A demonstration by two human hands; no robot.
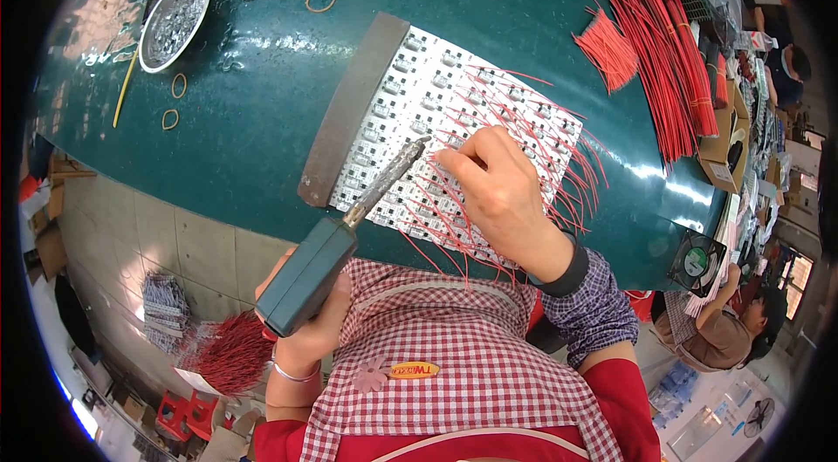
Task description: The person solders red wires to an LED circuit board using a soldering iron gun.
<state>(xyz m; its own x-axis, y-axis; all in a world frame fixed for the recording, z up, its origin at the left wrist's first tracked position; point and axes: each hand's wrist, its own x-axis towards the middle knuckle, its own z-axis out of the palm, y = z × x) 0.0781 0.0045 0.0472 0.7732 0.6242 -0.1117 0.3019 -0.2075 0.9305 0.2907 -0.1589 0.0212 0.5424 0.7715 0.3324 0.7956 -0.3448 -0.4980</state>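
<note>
My left hand [316,329] is wrapped round the dark green handle of a soldering gun [307,277]. The gun's grey, crusted tip reaches over a white panel of small circuit boards [371,132], close to my right fingertips. My right hand [499,193] is closed in a pinch at the panel, with a bit of red wire [436,155] showing at the fingertips. Many thin red wires lie across the panel's right part and hang past its edge. Along the panel's left edge lies a flat dark metal bar [353,109].
On the green table [262,139] stands a white bowl of grey bits [175,23], with rubber bands [320,0] nearby. Red wire bundles [668,69] lie at the right, near a small black fan [697,259]. Another person [724,327] sits at the far right.
</note>
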